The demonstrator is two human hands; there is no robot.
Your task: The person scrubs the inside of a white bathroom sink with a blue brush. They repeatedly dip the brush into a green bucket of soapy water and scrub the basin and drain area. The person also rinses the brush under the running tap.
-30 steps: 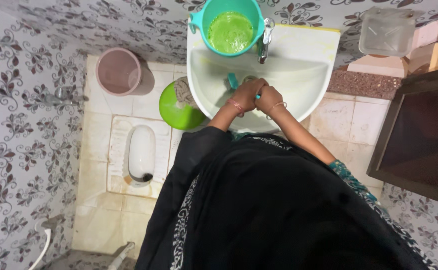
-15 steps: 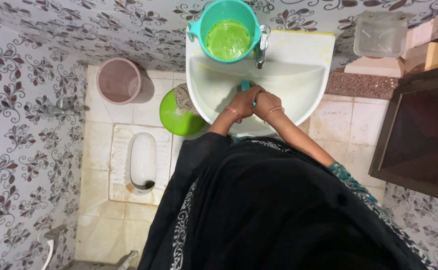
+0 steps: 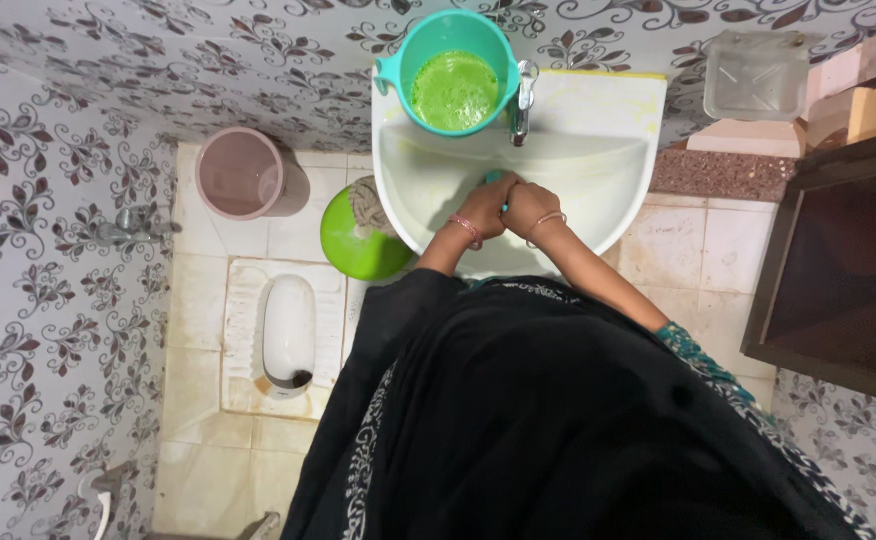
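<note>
Both of my hands are together inside the white wash basin (image 3: pixel 598 165). My left hand (image 3: pixel 486 205) and my right hand (image 3: pixel 530 207) are closed around a teal brush (image 3: pixel 495 178), of which only a small part shows beyond my fingers. The brush head rests against the basin's inner wall near the drain. A teal mug (image 3: pixel 455 70) holding green liquid sits on the basin's back rim, left of the metal tap (image 3: pixel 523 95).
A green bucket (image 3: pixel 358 240) with a cloth on it stands on the floor left of the basin, with a pink bucket (image 3: pixel 243 172) further left. A squat toilet pan (image 3: pixel 288 330) lies in the tiled floor. A clear plastic container (image 3: pixel 758 70) and dark wooden cabinet (image 3: pixel 843 260) are at right.
My hands have shifted slightly forward in the basin with the brush, and more of the brush is now covered by my fingers. The view has tilted a little.
</note>
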